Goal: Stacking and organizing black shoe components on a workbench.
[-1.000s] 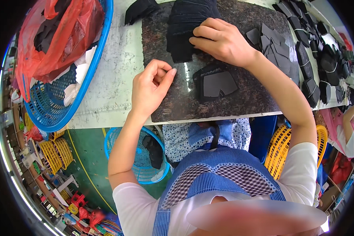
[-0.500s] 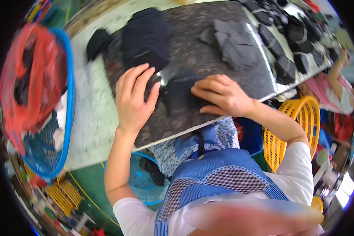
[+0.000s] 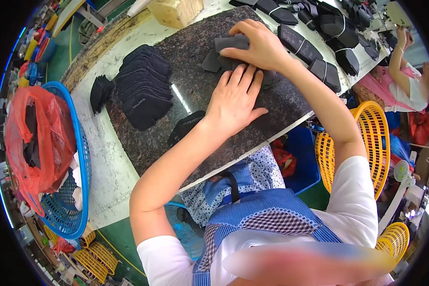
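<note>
My right hand (image 3: pixel 262 47) is closed, thumb and fingers pinching a grey flat cut piece (image 3: pixel 230 44) over a loose heap of similar grey pieces (image 3: pixel 211 63), partly hidden by my hands. Just nearer to me, my left hand (image 3: pixel 233 100) lies palm down with its fingers stretched toward the heap; whatever is under its fingertips is hidden. Beside my left wrist a black cut piece (image 3: pixel 185 127) rests on the dark speckled slab (image 3: pixel 195 28), partly covered by the forearm. Further left, black cut pieces lie in a fanned stack (image 3: pixel 143 86).
A smaller black stack (image 3: pixel 100 93) sits at the slab's left. Tied black bundles (image 3: pixel 298 45) line the far right. A blue basket (image 3: pixel 83 167) with a red plastic bag (image 3: pixel 40 148) is left; a yellow basket (image 3: pixel 374 138) stands right. A wooden block (image 3: pixel 176 12) is at the back.
Both hands have moved away from the black piece toward the grey heap, my left hand going right. My right hand has taken hold of a grey piece. The black stack now looks fanned out.
</note>
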`<state>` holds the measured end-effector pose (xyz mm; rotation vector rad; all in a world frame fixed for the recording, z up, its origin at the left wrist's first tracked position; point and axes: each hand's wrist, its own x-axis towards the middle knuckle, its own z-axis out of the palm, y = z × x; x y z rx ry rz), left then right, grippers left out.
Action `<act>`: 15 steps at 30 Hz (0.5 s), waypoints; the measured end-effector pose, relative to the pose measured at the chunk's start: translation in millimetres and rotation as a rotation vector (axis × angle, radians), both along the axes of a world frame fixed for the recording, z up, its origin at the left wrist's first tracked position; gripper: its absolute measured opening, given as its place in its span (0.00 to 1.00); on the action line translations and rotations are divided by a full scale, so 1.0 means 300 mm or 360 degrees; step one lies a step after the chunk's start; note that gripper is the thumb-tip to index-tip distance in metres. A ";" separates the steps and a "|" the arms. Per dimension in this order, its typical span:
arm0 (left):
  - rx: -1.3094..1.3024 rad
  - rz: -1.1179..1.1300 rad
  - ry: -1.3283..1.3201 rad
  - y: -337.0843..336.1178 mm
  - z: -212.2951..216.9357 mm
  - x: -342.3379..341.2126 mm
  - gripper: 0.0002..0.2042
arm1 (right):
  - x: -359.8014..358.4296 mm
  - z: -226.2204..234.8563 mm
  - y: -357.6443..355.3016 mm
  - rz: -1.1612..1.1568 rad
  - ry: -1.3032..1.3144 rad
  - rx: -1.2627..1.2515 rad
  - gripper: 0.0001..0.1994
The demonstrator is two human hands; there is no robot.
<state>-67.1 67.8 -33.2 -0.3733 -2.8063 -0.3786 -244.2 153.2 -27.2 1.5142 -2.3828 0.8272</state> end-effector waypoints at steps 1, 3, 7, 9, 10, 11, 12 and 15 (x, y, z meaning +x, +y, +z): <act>-0.0019 0.0031 -0.0039 0.004 0.006 0.004 0.40 | 0.015 0.007 -0.035 0.0001 -0.0012 -0.0014 0.21; -0.0043 0.0034 -0.0056 0.005 0.001 0.005 0.40 | 0.034 0.029 -0.086 -0.0041 0.0299 0.0310 0.20; -0.0073 0.0065 -0.0018 0.011 -0.008 0.007 0.42 | -0.035 -0.001 -0.098 0.0032 0.0061 0.0116 0.15; -0.0068 0.0051 -0.0026 0.012 -0.006 0.001 0.42 | -0.082 0.009 -0.071 -0.0044 -0.0464 0.0026 0.14; -0.0068 0.0036 -0.0035 0.014 -0.004 -0.003 0.42 | -0.099 0.009 -0.064 -0.0117 -0.0450 -0.0059 0.16; -0.0071 0.0043 -0.0033 0.014 0.004 0.000 0.42 | -0.102 0.019 -0.067 -0.0180 -0.0437 -0.0151 0.18; -0.0101 0.0052 -0.0049 0.011 0.002 0.002 0.43 | -0.063 0.053 -0.080 -0.0178 -0.0439 -0.0149 0.18; -0.0163 0.0069 -0.0054 0.007 0.002 0.008 0.43 | 0.037 0.057 -0.134 -0.0118 -0.0020 0.0258 0.24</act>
